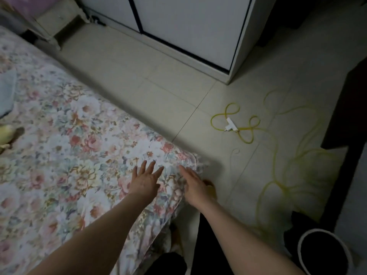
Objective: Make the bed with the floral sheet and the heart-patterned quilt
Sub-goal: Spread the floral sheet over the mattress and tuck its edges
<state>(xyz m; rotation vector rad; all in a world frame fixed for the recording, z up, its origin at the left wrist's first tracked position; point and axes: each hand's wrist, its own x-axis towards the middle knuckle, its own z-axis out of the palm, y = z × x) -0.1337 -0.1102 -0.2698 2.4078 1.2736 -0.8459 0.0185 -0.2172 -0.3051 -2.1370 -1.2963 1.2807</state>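
Observation:
The floral sheet (65,155) covers the bed, which fills the left half of the view. Its near corner bunches up at the bed's foot. My left hand (146,179) lies flat on the sheet just inside that corner, fingers spread and straight. My right hand (193,184) rests with straight fingers on the folded cloth at the corner's edge, thumb side down over the side of the bed. The heart-patterned quilt is not in view.
A white wardrobe (190,30) stands at the back. On the tiled floor lie a yellow cable with a white plug (231,125) and a pale pillow (297,185). A round bin (323,253) sits at the lower right. A nightstand (57,20) is at the upper left.

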